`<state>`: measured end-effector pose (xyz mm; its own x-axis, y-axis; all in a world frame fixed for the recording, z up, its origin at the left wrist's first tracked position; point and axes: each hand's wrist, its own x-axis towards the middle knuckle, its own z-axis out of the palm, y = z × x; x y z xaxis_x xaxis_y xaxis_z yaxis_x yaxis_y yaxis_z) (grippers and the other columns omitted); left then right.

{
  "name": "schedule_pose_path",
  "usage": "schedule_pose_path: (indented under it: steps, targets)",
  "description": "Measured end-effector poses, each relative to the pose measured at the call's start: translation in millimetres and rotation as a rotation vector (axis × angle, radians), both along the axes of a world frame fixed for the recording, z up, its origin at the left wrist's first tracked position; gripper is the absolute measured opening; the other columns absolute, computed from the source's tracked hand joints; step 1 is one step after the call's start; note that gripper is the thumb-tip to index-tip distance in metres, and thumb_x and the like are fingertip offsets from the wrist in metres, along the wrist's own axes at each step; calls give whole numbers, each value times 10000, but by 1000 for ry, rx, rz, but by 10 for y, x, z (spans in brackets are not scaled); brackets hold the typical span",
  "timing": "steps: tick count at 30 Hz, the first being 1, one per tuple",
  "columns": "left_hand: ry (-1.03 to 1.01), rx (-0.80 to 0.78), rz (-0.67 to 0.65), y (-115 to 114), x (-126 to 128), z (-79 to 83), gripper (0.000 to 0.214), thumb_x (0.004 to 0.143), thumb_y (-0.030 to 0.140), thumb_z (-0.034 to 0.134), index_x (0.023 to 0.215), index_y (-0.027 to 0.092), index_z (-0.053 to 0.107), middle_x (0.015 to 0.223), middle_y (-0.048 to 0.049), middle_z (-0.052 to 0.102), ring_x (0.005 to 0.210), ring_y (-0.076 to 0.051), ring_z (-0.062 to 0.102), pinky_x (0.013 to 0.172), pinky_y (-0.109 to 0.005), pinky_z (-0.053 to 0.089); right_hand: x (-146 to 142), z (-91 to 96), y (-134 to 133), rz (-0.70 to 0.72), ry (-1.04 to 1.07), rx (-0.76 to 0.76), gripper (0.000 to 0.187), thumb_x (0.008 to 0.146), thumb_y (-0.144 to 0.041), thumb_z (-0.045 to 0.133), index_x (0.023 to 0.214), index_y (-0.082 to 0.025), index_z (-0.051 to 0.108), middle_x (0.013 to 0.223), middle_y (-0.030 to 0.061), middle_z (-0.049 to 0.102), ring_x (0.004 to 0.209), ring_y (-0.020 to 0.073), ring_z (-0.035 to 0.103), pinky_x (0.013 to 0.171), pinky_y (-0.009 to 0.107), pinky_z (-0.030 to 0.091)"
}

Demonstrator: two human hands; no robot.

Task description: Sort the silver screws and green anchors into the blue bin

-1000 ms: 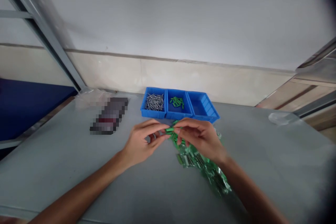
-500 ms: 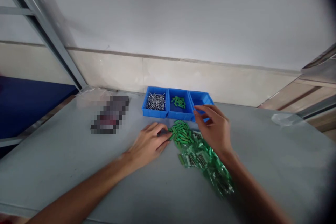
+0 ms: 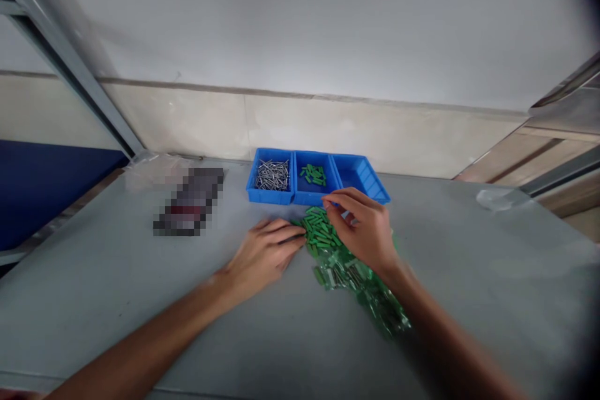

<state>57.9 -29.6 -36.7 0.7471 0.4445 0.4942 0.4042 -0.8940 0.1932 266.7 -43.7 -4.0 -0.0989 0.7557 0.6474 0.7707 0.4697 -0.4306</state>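
Observation:
My left hand [image 3: 265, 256] lies flat on the grey table [image 3: 140, 287], fingers stretched out, fingertips at the left edge of a pile of small green pieces [image 3: 319, 232]. My right hand [image 3: 365, 228] hovers over the pile's far end with thumb and fingers pinched together; what they hold is hidden. A clear plastic bag [image 3: 375, 300] with more green pieces trails from the pile under my right wrist. Behind stand three joined blue bins: the left bin [image 3: 269, 176] holds metal pins, the middle bin [image 3: 313, 175] a few green pieces, and the right bin [image 3: 363, 176] looks bare.
A blurred dark object [image 3: 190, 201] lies at the back left beside crumpled clear plastic [image 3: 150, 169]. Another clear plastic scrap [image 3: 497, 200] sits at the far right. A slanted metal post [image 3: 70, 56] rises at the left. A wall closes the table's far side.
Both hands were together above the pile one second ago. The right hand reached out over the right bin, then came back to the pile. The left hand dropped flat onto the table.

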Motion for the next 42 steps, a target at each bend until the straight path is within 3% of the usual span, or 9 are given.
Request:
schedule_pose_path:
  steps: [5, 13, 20, 25, 29, 37, 42]
  targets:
    - [-31, -24, 4, -5, 2, -1, 255, 873, 79, 503, 1039, 189, 662, 1077, -39, 689, 967, -190, 602, 834, -364, 500, -9, 2, -12, 16, -11, -9, 200, 873, -199, 504, 916, -191, 699, 892, 60, 673, 637, 119, 597, 567, 258, 505]
    - [-137, -213, 66, 31, -4, 25, 303, 854, 48, 519, 1061, 204, 675, 1002, -38, 691, 914, -198, 598, 828, -364, 507, -23, -6, -25, 43, -34, -6, 194, 880, -180, 499, 922, -189, 688, 885, 60, 676, 666, 127, 604, 560, 253, 494]
    - [-71, -333, 143, 103, -108, 107, 245, 847, 105, 584, 1026, 223, 702, 945, -39, 668, 871, -194, 613, 784, -338, 512, -28, -18, -42, 53, -56, 12, 175, 875, -161, 515, 931, -189, 678, 852, 46, 676, 618, 113, 579, 539, 248, 472]
    - [-26, -361, 177, 129, -144, 149, 157, 829, 143, 624, 920, 219, 727, 872, -33, 660, 808, -187, 617, 712, -313, 506, -32, -6, -57, 48, -67, 23, 172, 870, -160, 518, 919, -187, 680, 857, 40, 679, 611, 110, 583, 535, 248, 465]
    - [-28, -378, 178, 125, -130, 144, 212, 829, 155, 626, 1006, 233, 714, 919, -27, 650, 854, -185, 604, 765, -325, 500, -40, 12, -65, 47, -81, 15, 184, 879, -165, 502, 915, -184, 681, 856, 44, 680, 606, 108, 581, 540, 247, 465]
    - [-58, -380, 143, 104, -96, 93, 163, 849, 123, 593, 912, 196, 726, 887, -30, 654, 839, -178, 593, 775, -313, 474, -58, 20, -68, 57, -92, 31, 164, 873, -153, 524, 905, -156, 685, 833, 48, 678, 598, 103, 572, 530, 234, 453]
    - [-138, -416, 146, 108, -114, 177, 157, 862, 137, 580, 913, 194, 716, 925, -30, 699, 866, -188, 620, 809, -329, 456, -69, 30, -69, 66, -92, 32, 162, 872, -149, 526, 899, -156, 686, 800, 43, 676, 579, 100, 564, 526, 232, 447]
